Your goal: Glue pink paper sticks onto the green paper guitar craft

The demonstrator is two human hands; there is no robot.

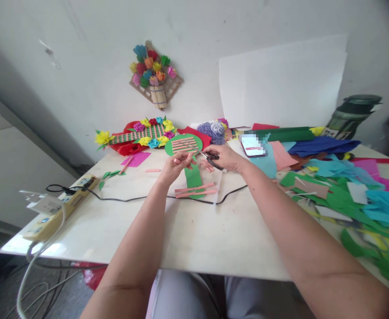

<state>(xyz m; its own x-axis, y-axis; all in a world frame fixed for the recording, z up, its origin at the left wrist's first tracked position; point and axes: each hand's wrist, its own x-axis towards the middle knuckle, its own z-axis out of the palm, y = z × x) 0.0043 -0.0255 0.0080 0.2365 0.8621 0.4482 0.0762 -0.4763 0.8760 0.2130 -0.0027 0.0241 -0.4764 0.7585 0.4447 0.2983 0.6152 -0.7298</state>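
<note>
Scissors with black handles (pixel 213 160) are gripped in my right hand (pixel 226 158), their blades pointing left over a green oval (pixel 168 148) covered with woven pink strips. My left hand (pixel 180 161) is closed in a pinch at the oval's lower edge, near the blade tips. Whatever its fingers hold is too small to make out. Below both hands lies a green paper strip (pixel 193 177), with loose pink strips (pixel 196 191) across its lower end. A short pink piece (pixel 152 170) rests on the table to the left.
A yellow power strip (pixel 71 201) stands at the left, its black cable (pixel 121 200) crossing the table. Behind are a flower-trimmed woven piece (pixel 148 135) and purple yarn (pixel 210 132). A phone (pixel 253 146), paper scraps (pixel 330 195) and a bottle (pixel 350 117) are at the right.
</note>
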